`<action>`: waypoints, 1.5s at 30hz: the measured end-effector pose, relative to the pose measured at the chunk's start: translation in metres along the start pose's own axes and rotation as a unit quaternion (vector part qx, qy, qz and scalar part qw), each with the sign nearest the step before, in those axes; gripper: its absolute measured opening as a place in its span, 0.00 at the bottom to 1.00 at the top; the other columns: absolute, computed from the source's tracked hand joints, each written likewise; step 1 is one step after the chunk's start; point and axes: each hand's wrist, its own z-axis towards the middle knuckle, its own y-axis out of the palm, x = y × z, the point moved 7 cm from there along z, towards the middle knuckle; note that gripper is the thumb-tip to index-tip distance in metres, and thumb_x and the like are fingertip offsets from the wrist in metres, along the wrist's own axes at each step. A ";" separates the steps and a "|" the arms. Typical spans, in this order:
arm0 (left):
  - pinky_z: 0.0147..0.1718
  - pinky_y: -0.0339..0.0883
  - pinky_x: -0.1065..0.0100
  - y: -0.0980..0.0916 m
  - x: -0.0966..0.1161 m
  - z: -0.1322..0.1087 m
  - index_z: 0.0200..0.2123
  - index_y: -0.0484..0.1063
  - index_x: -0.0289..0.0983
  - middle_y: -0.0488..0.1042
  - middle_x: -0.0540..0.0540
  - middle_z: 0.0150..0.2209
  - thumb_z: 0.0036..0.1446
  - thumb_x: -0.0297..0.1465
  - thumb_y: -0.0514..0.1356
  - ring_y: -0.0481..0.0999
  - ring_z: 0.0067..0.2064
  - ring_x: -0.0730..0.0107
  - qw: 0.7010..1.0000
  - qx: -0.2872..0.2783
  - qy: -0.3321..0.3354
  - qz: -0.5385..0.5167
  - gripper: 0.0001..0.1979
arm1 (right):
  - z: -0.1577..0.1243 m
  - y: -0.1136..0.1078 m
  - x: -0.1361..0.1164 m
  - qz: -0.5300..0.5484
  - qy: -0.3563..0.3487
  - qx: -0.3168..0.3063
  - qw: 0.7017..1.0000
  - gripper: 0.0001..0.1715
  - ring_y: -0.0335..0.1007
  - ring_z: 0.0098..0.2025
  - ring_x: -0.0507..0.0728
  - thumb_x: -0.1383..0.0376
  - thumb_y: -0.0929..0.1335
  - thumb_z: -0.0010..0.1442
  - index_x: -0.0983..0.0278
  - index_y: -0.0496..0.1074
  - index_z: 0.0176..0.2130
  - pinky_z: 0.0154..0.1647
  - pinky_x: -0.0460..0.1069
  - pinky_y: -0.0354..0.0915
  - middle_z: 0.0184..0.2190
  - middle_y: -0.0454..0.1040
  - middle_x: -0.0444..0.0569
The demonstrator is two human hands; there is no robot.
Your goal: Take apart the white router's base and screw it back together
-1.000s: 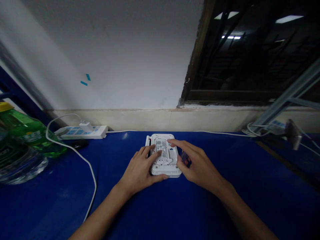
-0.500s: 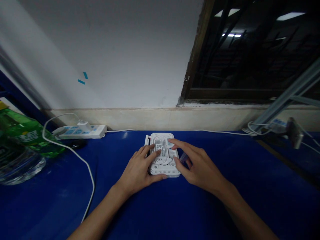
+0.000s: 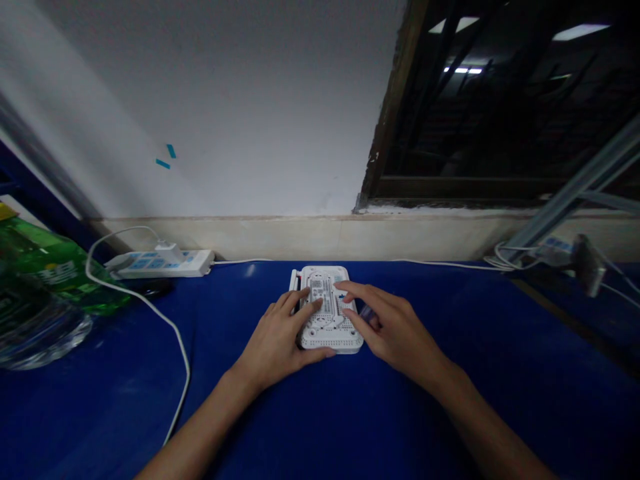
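A white router (image 3: pixel 327 340) lies on the blue table with its vented, labelled underside facing up. A white antenna (image 3: pixel 293 280) runs along its left side. My left hand (image 3: pixel 283 333) grips the router from the left and near side, its fingertips on the underside and its thumb at the near edge. My right hand (image 3: pixel 393 323) is over the right side, its index finger and thumb apart at the surface near a small blue mark (image 3: pixel 342 296). Tucked under its curled fingers is a translucent purplish piece (image 3: pixel 367 312), mostly hidden; I cannot tell its kind.
A white power strip (image 3: pixel 195 265) with a plugged-in charger (image 3: pixel 169 251) lies at the back left; its white cable (image 3: pixel 175 333) loops toward me. Green bottles (image 3: pixel 60 273) stand at far left, a dark object (image 3: pixel 154 288) beside them. A metal strut (image 3: pixel 560 193) stands at right.
My right hand's thumb and index finger have moved slightly left, further over the router. The purplish piece is more hidden now. My left hand has stayed in place.
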 end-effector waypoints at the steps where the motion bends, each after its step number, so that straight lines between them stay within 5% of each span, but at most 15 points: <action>1: 0.56 0.68 0.41 0.000 0.000 0.000 0.64 0.65 0.41 0.63 0.34 0.65 0.56 0.57 0.64 0.66 0.63 0.41 1.000 0.001 0.001 -0.001 0.40 | 0.000 0.000 0.000 0.005 0.000 -0.002 1.000 0.31 0.76 0.39 0.54 0.71 0.65 0.66 0.51 0.63 0.64 0.41 0.50 0.73 0.52 0.77 0.46; 5: 0.56 0.68 0.41 0.000 -0.001 0.000 0.64 0.65 0.41 0.63 0.34 0.65 0.55 0.58 0.64 0.66 0.64 0.41 1.000 0.001 0.005 -0.002 0.41 | 0.000 -0.001 -0.003 0.003 0.002 -0.008 1.000 0.42 0.75 0.39 0.54 0.75 0.67 0.58 0.50 0.58 0.66 0.43 0.51 0.73 0.54 0.75 0.45; 10: 0.56 0.69 0.41 0.000 -0.001 0.001 0.64 0.65 0.41 0.63 0.34 0.65 0.56 0.58 0.64 0.67 0.63 0.41 1.000 0.003 0.005 -0.002 0.40 | 0.001 -0.002 -0.001 0.002 -0.002 0.001 1.000 0.23 0.75 0.35 0.53 0.67 0.65 0.68 0.54 0.66 0.61 0.40 0.50 0.72 0.49 0.78 0.46; 16: 0.55 0.69 0.40 0.000 0.000 0.001 0.64 0.65 0.41 0.63 0.34 0.65 0.56 0.58 0.64 0.66 0.64 0.41 1.000 -0.003 0.003 -0.004 0.40 | 0.001 -0.003 -0.003 -0.001 0.002 -0.001 1.000 0.38 0.76 0.39 0.55 0.74 0.66 0.59 0.53 0.62 0.65 0.40 0.50 0.72 0.53 0.76 0.47; 21: 0.55 0.69 0.39 0.000 0.000 0.001 0.64 0.65 0.42 0.63 0.35 0.65 0.56 0.58 0.64 0.66 0.63 0.40 1.000 0.002 0.001 -0.008 0.40 | 0.001 -0.002 0.000 -0.013 0.004 0.013 1.000 0.19 0.77 0.37 0.54 0.66 0.65 0.68 0.56 0.70 0.58 0.38 0.49 0.72 0.48 0.80 0.47; 27: 0.55 0.69 0.40 0.000 0.000 0.001 0.64 0.65 0.41 0.64 0.35 0.65 0.55 0.58 0.65 0.66 0.63 0.40 1.000 0.002 0.001 -0.009 0.41 | -0.001 -0.004 -0.003 -0.007 0.002 0.011 1.000 0.39 0.76 0.39 0.55 0.74 0.66 0.58 0.54 0.61 0.65 0.42 0.51 0.73 0.55 0.76 0.48; 33: 0.56 0.68 0.41 0.000 0.000 0.001 0.64 0.65 0.41 0.63 0.34 0.66 0.56 0.58 0.64 0.66 0.64 0.42 1.000 -0.006 0.000 0.002 0.40 | 0.001 -0.003 -0.002 -0.018 0.003 0.011 1.000 0.20 0.78 0.38 0.55 0.66 0.65 0.68 0.56 0.69 0.59 0.40 0.50 0.73 0.48 0.80 0.48; 39: 0.56 0.68 0.40 0.000 -0.001 0.001 0.64 0.65 0.41 0.63 0.34 0.65 0.55 0.58 0.64 0.66 0.63 0.41 1.000 -0.002 0.002 -0.004 0.41 | 0.000 -0.004 -0.005 -0.008 -0.002 0.000 1.000 0.37 0.77 0.46 0.57 0.74 0.66 0.58 0.53 0.64 0.63 0.46 0.52 0.73 0.54 0.76 0.46; 45: 0.55 0.69 0.40 0.000 -0.001 0.001 0.65 0.64 0.43 0.63 0.35 0.66 0.56 0.59 0.63 0.66 0.63 0.41 1.000 -0.007 -0.001 -0.001 0.41 | 0.001 0.000 -0.001 -0.023 0.001 -0.005 1.000 0.22 0.78 0.47 0.58 0.67 0.64 0.69 0.55 0.69 0.60 0.47 0.53 0.74 0.51 0.79 0.48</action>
